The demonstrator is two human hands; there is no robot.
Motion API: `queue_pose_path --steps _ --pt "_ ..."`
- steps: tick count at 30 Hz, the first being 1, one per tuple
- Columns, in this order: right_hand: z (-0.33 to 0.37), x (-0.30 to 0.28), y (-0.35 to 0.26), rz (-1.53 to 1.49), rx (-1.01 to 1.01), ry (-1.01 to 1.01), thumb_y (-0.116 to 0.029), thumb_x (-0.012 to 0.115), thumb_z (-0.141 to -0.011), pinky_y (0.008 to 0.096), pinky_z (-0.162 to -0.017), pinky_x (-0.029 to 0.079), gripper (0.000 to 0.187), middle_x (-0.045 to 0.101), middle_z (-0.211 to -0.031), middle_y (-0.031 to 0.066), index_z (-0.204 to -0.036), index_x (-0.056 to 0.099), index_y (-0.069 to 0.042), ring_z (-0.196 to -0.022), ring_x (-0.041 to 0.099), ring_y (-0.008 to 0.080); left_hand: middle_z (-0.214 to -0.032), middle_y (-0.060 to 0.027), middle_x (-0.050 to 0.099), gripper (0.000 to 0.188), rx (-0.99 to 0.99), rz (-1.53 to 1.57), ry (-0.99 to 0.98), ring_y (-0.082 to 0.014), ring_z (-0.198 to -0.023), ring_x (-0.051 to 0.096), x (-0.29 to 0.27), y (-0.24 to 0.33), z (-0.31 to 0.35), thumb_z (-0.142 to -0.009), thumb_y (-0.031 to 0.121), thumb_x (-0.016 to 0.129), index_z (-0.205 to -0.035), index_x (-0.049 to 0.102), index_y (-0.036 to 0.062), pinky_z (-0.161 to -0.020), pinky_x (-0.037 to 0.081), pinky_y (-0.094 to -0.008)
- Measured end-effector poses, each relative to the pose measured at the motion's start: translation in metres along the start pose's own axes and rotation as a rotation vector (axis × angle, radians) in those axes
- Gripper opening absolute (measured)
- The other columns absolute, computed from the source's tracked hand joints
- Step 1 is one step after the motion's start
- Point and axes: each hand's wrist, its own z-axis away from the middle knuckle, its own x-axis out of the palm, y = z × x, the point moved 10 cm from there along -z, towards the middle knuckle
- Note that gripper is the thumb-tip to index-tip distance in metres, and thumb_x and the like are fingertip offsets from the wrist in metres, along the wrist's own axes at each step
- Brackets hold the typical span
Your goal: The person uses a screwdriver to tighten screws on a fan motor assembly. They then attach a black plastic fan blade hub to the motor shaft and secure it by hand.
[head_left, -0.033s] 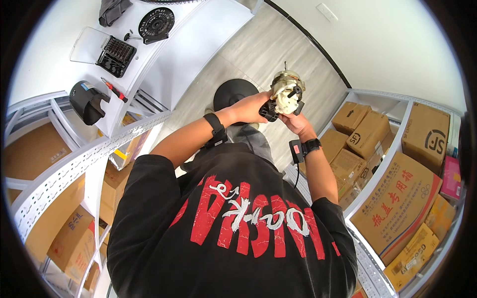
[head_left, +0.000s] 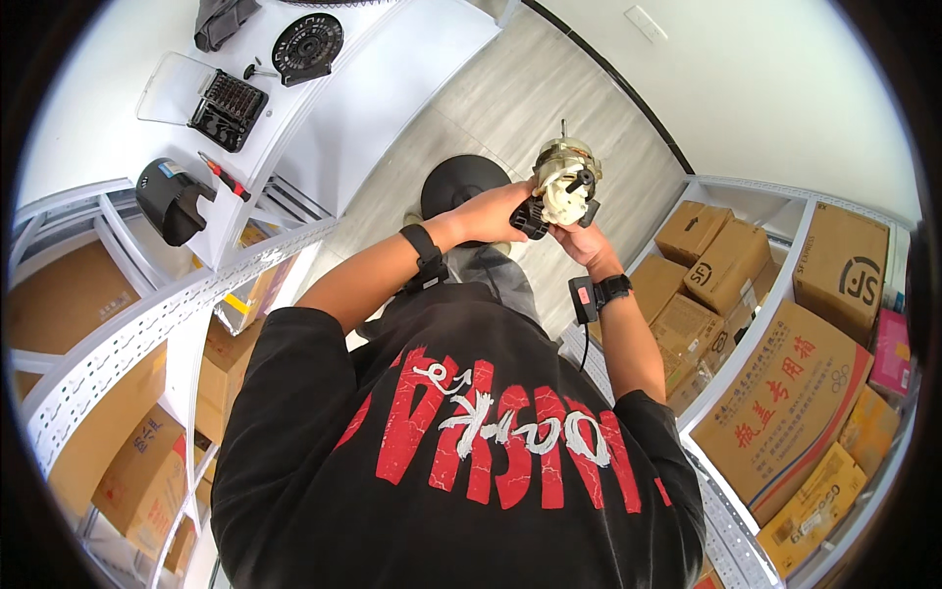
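A bare fan motor (head_left: 567,154) with a cream-white gear housing is held up in front of me, its thin shaft pointing away. My left hand (head_left: 488,214) is closed on the near left side, by a black ribbed piece (head_left: 530,219) at the motor's lower left. From below and the right, my right hand (head_left: 589,245) grips the same motor near a dark knob-like part; most of its fingers are hidden behind the housing. On the floor below, partly behind my left hand, stands a round black base (head_left: 463,185).
On the white table (head_left: 334,128) at left lie a black round grille-like cover (head_left: 308,49), an open screwdriver bit case (head_left: 229,110), a red-and-black screwdriver (head_left: 226,177) and a black curved housing (head_left: 172,203). Shelves with cardboard boxes (head_left: 728,260) flank me on both sides.
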Motion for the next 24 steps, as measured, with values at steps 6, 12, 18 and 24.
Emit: queue_pose_path --steps 6,12,18,24 --pt "0.016 0.019 -0.028 -0.05 -0.07 0.025 -0.011 0.078 -0.088 0.0335 -0.096 0.053 0.047 0.064 -0.128 0.0016 -0.131 0.06 -0.01 -0.116 0.062 0.0155 -0.144 -0.0221 0.046 0.093 0.15 -0.203 0.141 -0.0407 -0.128 0.051 -0.009 0.021 0.008 -0.069 0.009 0.085 -0.148 0.036 0.0022 -0.106 0.046 -0.0435" --pt "0.025 0.037 -0.048 -0.075 -0.191 0.012 -0.012 0.071 -0.094 0.0317 -0.095 0.053 0.039 0.065 -0.123 0.0012 -0.13 0.058 -0.007 -0.105 0.064 0.0156 -0.128 -0.0244 0.053 0.099 0.231 -0.188 0.202 -0.0413 -0.119 0.056 -0.019 0.057 0.007 -0.065 0.03 0.092 -0.143 0.04 -0.0014 -0.101 0.048 -0.0425" --pt "0.027 0.07 -0.068 -0.015 -0.152 0.005 -0.011 0.072 -0.094 0.0311 -0.093 0.054 0.045 0.064 -0.117 0.0072 -0.132 0.046 -0.01 -0.101 0.064 0.0155 -0.131 -0.0189 0.06 0.074 0.092 -0.011 0.245 -0.0307 -0.118 0.06 -0.022 0.056 0.002 -0.084 0.029 0.081 -0.142 0.045 -0.001 -0.104 0.046 -0.0401" --pt "0.037 0.094 -0.097 0.395 -0.213 0.174 -0.027 0.075 -0.093 0.0292 -0.085 0.049 0.04 0.067 -0.106 0.0111 -0.114 0.047 -0.008 -0.101 0.062 0.0153 -0.134 -0.0111 0.059 0.059 0.087 0.233 0.292 -0.0241 -0.121 0.056 -0.03 0.038 0.003 -0.104 0.047 0.051 -0.14 0.051 0.0005 -0.107 0.042 -0.0359"
